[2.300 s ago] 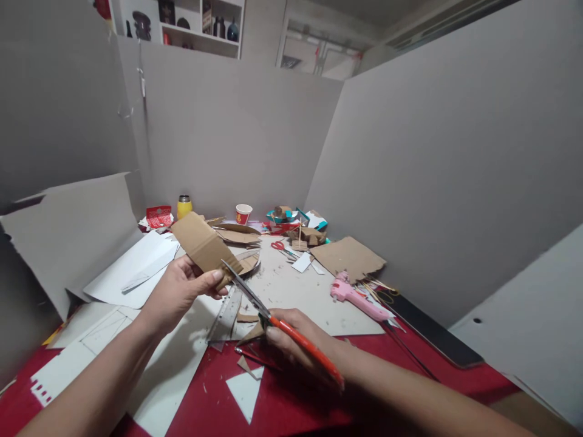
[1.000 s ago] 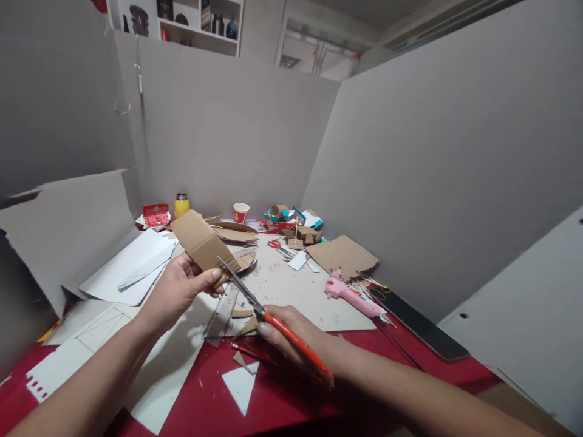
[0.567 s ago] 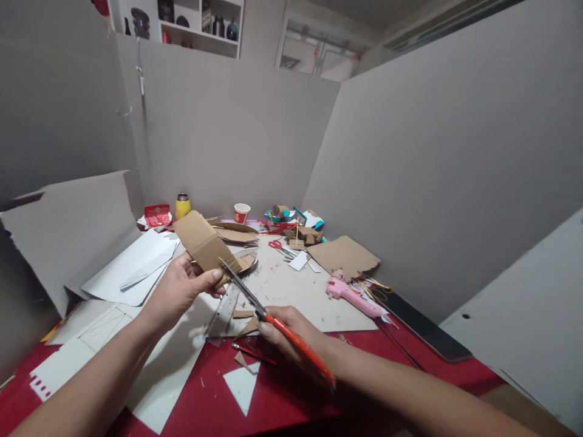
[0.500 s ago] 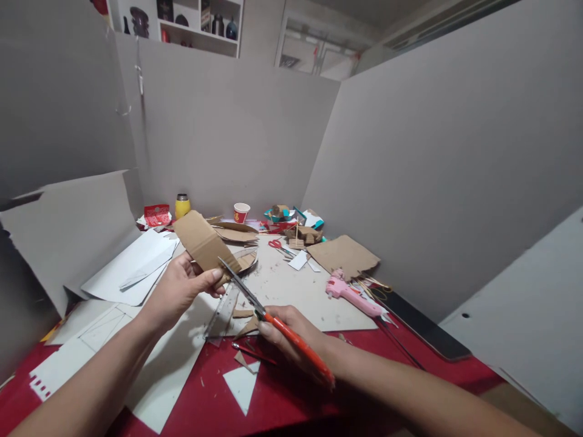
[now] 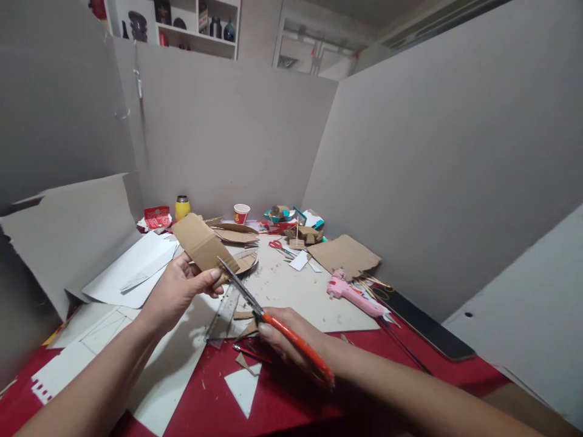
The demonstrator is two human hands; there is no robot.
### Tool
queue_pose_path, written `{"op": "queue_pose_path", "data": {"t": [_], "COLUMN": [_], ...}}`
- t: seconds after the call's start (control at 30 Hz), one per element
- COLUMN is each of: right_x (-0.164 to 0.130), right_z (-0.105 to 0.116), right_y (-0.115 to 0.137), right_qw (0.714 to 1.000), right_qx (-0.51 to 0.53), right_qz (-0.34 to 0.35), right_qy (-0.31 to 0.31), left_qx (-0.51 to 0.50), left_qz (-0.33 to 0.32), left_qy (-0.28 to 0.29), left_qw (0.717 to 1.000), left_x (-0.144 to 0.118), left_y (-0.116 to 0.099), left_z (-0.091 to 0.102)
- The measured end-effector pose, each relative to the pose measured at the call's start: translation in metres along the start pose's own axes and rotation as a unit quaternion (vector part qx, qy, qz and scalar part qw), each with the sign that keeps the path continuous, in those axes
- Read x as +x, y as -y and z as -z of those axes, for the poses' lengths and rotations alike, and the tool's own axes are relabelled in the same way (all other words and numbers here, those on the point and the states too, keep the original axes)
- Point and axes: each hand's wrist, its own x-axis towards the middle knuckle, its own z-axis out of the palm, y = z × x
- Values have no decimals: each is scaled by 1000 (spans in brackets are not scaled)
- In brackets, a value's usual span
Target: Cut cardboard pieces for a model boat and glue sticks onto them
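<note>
The left hand (image 5: 182,282) pinches the cardboard piece (image 5: 203,243) above the worktop (image 5: 200,388), likely for blade clearance; the right hand (image 5: 305,328) has its grip wrapped around the scissors (image 5: 291,334), one blade overlapping the cardboard piece. A glue gun (image 5: 357,298) lies apart, farther right.

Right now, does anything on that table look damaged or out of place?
Yes: the flat cardboard sheet beyond the pink glue gun has a ragged edge, as if torn. Small scraps litter the pale board, so it looks untidy.
</note>
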Motion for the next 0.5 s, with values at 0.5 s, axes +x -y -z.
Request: {"op": "queue_pose_path", "data": {"t": [0.5], "right_x": [3], "right_z": [5], "right_y": [20], "right_qw": [975], "right_qx": [-203], "right_qz": [-74], "right_qy": [-43], "left_qx": [-73], "left_qz": [-71], "left_qy": [-145], "left_qw": [984], "left_x": [-2], "left_y": [-8], "left_z": [0]}}
